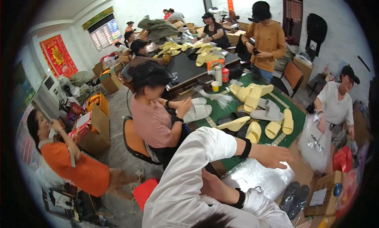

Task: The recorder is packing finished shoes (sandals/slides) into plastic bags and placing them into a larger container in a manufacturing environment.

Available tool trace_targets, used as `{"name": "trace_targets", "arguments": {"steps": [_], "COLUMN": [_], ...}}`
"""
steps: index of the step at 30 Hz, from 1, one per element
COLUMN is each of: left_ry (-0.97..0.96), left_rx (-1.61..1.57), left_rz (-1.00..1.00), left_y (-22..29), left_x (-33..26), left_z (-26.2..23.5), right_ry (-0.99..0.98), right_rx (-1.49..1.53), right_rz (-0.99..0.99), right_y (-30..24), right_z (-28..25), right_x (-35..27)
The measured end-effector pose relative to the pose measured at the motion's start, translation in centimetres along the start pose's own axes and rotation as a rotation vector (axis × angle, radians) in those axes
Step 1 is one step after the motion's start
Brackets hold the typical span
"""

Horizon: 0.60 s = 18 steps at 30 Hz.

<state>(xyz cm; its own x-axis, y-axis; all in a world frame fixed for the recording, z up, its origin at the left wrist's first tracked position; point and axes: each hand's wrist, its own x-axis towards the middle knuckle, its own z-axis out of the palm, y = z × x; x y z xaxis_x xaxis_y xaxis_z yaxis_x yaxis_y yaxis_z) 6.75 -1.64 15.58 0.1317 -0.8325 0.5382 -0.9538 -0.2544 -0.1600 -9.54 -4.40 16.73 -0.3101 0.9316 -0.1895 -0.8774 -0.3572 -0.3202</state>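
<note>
My left arm (215,143), in a white sleeve, reaches across to the right. At its end my left hand (270,155) is open, its fingers loosely bent and apart, above a shiny stack of clear plastic bags (256,176) at the table's near edge. From the lower right my right hand (217,186) crosses beneath the left arm, against the white sleeve; its fingers are mostly hidden. Beyond my left hand lie yellow slippers (254,132), grey slippers (268,110) and a black slipper (231,117) on the green table top (296,109).
Dark slippers in clear wrap (294,198) and a cardboard box (325,192) are at the near right. A person in pink (158,117) sits at left, handling something near pale slippers. At right, a person in white (335,98) holds a clear bag (316,143). Other people surround a dark table (189,66).
</note>
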Motion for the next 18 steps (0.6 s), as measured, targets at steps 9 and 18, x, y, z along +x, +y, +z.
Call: {"name": "trace_targets", "arguments": {"steps": [9, 18], "left_ry": [-0.145, -0.056], "left_rx": [-0.126, -0.166], "left_rz": [0.090, 0.226], "left_y": [-0.2, -1.2], "left_x": [-7.1, -6.0], "left_z": [3.2, 3.1], "right_ry": [-0.106, -0.377], "right_rx": [-0.130, 0.115], "right_rz": [-0.106, -0.129], "right_y": [-1.8, -3.9], "right_z": [0.0, -5.2], "right_x": [2.4, 5.2]}}
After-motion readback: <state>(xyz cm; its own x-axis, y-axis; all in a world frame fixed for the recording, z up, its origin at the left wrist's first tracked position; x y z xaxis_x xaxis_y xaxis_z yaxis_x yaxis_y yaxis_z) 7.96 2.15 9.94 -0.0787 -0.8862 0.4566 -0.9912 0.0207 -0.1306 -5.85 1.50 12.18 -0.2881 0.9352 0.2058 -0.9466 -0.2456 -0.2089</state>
